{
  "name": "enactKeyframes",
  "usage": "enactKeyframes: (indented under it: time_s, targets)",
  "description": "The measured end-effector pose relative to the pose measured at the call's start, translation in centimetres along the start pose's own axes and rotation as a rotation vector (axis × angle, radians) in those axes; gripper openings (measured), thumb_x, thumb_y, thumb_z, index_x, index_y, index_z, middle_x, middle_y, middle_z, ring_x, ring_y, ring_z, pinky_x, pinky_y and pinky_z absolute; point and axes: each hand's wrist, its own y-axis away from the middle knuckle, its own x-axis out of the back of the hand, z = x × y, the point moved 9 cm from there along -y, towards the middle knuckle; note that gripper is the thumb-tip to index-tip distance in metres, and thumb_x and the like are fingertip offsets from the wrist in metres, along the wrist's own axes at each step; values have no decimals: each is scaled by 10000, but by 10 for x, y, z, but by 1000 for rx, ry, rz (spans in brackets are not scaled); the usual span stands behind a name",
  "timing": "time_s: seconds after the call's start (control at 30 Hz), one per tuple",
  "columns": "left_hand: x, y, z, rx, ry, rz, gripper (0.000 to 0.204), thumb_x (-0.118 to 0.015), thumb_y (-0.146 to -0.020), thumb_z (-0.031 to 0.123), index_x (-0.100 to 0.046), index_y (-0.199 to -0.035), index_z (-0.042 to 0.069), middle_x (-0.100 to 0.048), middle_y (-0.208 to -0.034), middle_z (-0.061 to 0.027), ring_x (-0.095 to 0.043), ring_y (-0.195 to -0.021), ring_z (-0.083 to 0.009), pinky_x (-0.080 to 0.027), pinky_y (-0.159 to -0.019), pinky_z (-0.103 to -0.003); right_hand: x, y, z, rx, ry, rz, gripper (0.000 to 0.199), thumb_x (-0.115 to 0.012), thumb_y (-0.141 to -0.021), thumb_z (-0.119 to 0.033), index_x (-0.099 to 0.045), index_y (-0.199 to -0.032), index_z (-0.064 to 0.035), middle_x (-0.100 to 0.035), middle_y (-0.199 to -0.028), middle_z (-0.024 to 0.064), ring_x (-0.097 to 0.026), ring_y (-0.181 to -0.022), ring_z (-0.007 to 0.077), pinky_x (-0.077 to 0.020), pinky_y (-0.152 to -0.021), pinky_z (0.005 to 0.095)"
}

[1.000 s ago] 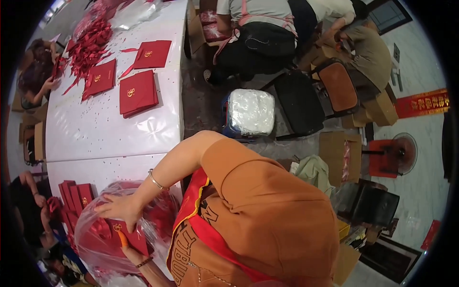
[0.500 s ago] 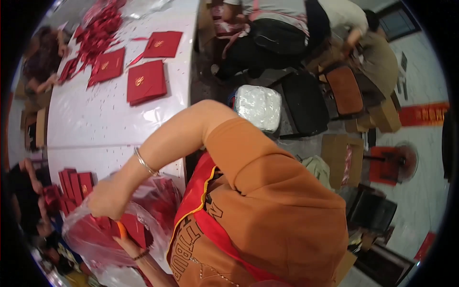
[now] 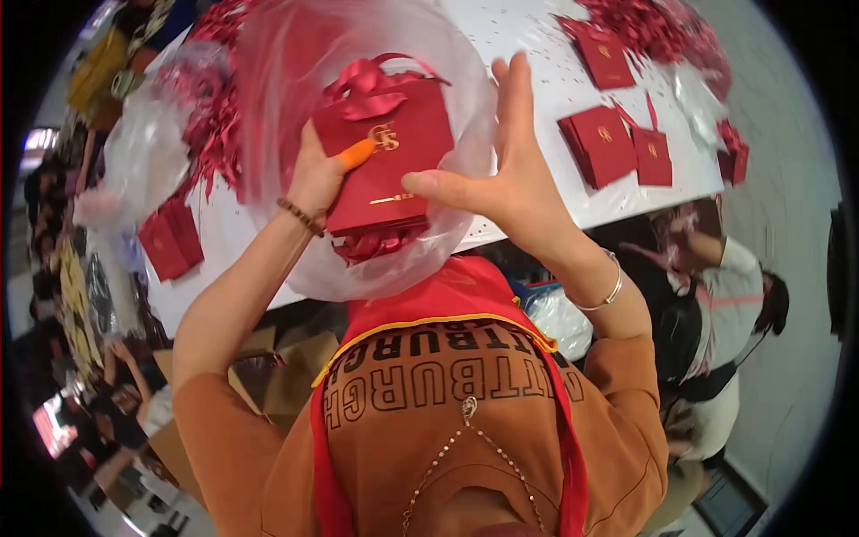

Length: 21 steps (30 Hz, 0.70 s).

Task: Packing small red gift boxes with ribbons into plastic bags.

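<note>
The red bag (image 3: 380,170) seems made of stiff paper, smooth and rather matt, with a shiny gold mark (image 3: 383,137). The ribbon (image 3: 369,85) looks like glossy satin. The big clear bag (image 3: 286,224) is thin, wrinkled plastic. The counter (image 3: 687,167) looks smooth and glossy. The bangle (image 3: 616,285) is polished metal, the shirt (image 3: 358,456) matt cloth.

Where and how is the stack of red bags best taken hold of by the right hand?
Probably by its right edge, coming from the right, thumb above: the stack of red bags looks flat, the left hand grips the left edge, and looped ribbon crowds the far end.
</note>
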Motion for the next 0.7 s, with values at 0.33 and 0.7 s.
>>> enactKeyframes:
  time_s: [0.33, 0.7]
  targets:
    - [22, -9, 5, -277, -269, 105, 621, -685, -702, 86, -324, -1206, 32, -480, -1116, -126, -477, -1039, -209, -404, -881, -332, -67, -31, 23, -136, -154, -396, 386, -325, -902, -237, -552, -1094, 8, -496, -1204, 155, -430, -1146, 247, -259, -989, 326]
    - [21, 13, 2, 248, -282, -88, 562, -594, -762, 208, -352, -1214, -22, -538, -1012, -180, -534, -912, -241, -423, -774, -349, -105, -34, 78, -395, -643, -276, 511, -259, -932, -373, -326, -1242, 28, -370, -1290, 220, -340, -1214, 292, -203, -1034, 390]
